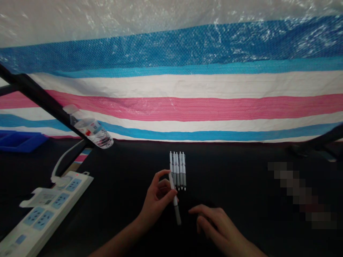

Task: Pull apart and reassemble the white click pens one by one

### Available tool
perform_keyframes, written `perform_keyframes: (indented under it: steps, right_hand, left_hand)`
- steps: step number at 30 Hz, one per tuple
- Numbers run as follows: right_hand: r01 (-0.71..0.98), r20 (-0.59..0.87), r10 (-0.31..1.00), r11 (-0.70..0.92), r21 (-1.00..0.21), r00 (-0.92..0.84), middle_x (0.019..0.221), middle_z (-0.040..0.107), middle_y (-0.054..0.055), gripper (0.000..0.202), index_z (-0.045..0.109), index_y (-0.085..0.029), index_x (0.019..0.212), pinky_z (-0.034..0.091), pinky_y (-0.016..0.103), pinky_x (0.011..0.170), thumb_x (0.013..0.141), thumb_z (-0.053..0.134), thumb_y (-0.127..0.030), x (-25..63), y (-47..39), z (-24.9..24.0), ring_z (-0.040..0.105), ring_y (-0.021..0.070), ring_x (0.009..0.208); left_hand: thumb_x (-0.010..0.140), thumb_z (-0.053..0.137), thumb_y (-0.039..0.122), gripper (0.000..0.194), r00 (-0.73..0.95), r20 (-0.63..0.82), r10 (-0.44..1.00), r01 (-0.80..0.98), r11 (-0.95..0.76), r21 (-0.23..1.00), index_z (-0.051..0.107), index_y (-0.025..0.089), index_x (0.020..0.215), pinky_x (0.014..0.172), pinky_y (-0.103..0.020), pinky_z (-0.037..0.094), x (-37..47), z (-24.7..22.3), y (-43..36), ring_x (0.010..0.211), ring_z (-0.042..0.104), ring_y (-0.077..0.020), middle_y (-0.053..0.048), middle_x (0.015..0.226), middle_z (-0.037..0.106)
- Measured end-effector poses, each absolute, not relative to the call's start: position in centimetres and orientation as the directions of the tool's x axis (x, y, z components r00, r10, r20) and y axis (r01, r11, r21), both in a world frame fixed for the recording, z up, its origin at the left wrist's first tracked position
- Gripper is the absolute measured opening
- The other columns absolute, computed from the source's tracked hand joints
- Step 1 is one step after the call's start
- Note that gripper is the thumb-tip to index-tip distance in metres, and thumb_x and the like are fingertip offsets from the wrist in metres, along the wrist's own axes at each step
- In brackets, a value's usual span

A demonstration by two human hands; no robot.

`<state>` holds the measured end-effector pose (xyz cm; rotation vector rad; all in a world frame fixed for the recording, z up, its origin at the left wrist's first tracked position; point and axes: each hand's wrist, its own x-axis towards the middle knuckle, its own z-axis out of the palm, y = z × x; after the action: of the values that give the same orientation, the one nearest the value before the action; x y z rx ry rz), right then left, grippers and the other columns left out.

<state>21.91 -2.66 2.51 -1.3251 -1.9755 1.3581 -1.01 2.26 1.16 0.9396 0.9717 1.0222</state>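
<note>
My left hand [158, 196] is closed on a white pen [175, 202], its index finger at the upper end and its thumb on the barrel. The pen's grey grip points down toward me. Just beyond it, several like pens [180, 171] lie side by side in a row on the black table, tips toward me; my left hand and its pen cover part of the leftmost one. To the right of the held pen, my right hand [217, 223] hovers or rests with its index finger stretched out, holding nothing visible.
A white power strip [49, 210] lies at the left with a plug and cable. Behind it, a clear water bottle [95, 132] leans by a black metal bar [45, 100]. A blue tray [23, 142] sits far left. A striped plastic sheet [187, 109] hangs behind the table [128, 160].
</note>
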Motion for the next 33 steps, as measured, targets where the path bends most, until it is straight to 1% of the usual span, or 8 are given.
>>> perform_keyframes:
  steps: [4,9,15,20,23,27,31,33]
  right_hand:
    - [0.467,-0.162,0.869,0.088,-0.88,-0.468,0.081,0.075,0.003,0.045,0.072,-0.025,0.121,0.05,0.029,0.07,0.107,0.039,-0.052,21.9,-2.6,2.6,0.069,0.0196,0.072]
    - [0.471,-0.165,0.866,0.09,-0.877,-0.472,0.082,0.075,0.003,0.044,0.071,-0.023,0.12,0.05,0.029,0.07,0.108,0.038,-0.05,21.9,-2.7,2.5,0.069,0.0196,0.073]
    - [0.477,-0.153,0.866,0.108,-0.872,-0.477,0.083,0.074,0.003,0.044,0.07,-0.023,0.12,0.05,0.03,0.074,0.108,0.037,-0.049,21.9,-2.7,2.0,0.069,0.0196,0.075]
    - [0.483,-0.134,0.88,0.118,-0.868,-0.456,0.08,0.074,0.002,0.044,0.071,-0.024,0.118,0.049,0.03,0.073,0.108,0.037,-0.051,21.9,-2.7,1.8,0.068,0.019,0.073]
    - [0.486,-0.127,0.886,0.121,-0.865,-0.446,0.079,0.073,0.001,0.044,0.07,-0.024,0.118,0.049,0.03,0.071,0.109,0.036,-0.051,21.9,-2.7,1.5,0.067,0.0179,0.069]
    - [0.474,-0.114,0.889,0.124,-0.872,-0.443,0.078,0.072,0.002,0.045,0.07,-0.023,0.116,0.048,0.029,0.07,0.109,0.035,-0.051,21.9,-2.6,1.0,0.066,0.0179,0.069]
    - [0.466,-0.114,0.887,0.122,-0.876,-0.448,0.077,0.071,0.001,0.044,0.069,-0.023,0.116,0.047,0.029,0.069,0.109,0.036,-0.051,22.0,-2.5,0.7,0.066,0.0174,0.068]
    - [0.476,-0.119,0.893,0.114,-0.872,-0.434,0.078,0.071,0.001,0.044,0.069,-0.024,0.117,0.047,0.03,0.071,0.109,0.036,-0.051,22.0,-2.4,0.6,0.066,0.0175,0.069]
  left_hand:
    - [0.084,0.08,0.028,0.06,0.208,-0.213,0.955,-0.26,0.264,0.929,0.045,0.027,0.132,0.067,-0.032,0.058,-0.9,1.5,2.2,0.067,0.071,-0.0167,0.003,0.082,0.069]
    - [0.082,0.081,0.027,0.058,0.187,-0.227,0.956,-0.281,0.273,0.92,0.046,0.026,0.128,0.067,-0.033,0.058,-1.0,1.2,2.4,0.068,0.071,-0.0178,0.003,0.081,0.07]
    - [0.083,0.08,0.028,0.071,0.156,-0.225,0.962,-0.286,0.262,0.922,0.039,0.027,0.141,0.069,-0.032,0.057,-1.0,1.2,2.4,0.069,0.07,-0.0164,0.003,0.083,0.069]
    - [0.081,0.081,0.028,0.061,0.162,-0.221,0.962,-0.26,0.258,0.931,0.047,0.026,0.132,0.068,-0.032,0.057,-1.0,1.4,2.5,0.068,0.07,-0.0177,0.004,0.08,0.069]
    - [0.081,0.081,0.029,0.06,0.171,-0.22,0.96,-0.266,0.26,0.928,0.047,0.027,0.131,0.068,-0.032,0.058,-1.1,1.5,2.5,0.068,0.07,-0.0178,0.004,0.08,0.069]
    - [0.081,0.081,0.029,0.056,0.185,-0.199,0.962,-0.268,0.244,0.932,0.049,0.027,0.127,0.067,-0.033,0.057,-1.1,1.4,2.4,0.068,0.071,-0.0184,0.003,0.081,0.069]
    - [0.081,0.082,0.031,0.06,0.177,-0.208,0.962,-0.251,0.249,0.935,0.049,0.027,0.131,0.066,-0.032,0.056,-1.0,1.6,2.6,0.066,0.07,-0.0176,0.003,0.08,0.068]
    - [0.081,0.082,0.031,0.062,0.169,-0.217,0.961,-0.253,0.255,0.933,0.048,0.027,0.133,0.067,-0.031,0.056,-1.0,1.7,2.7,0.066,0.069,-0.0172,0.004,0.08,0.068]
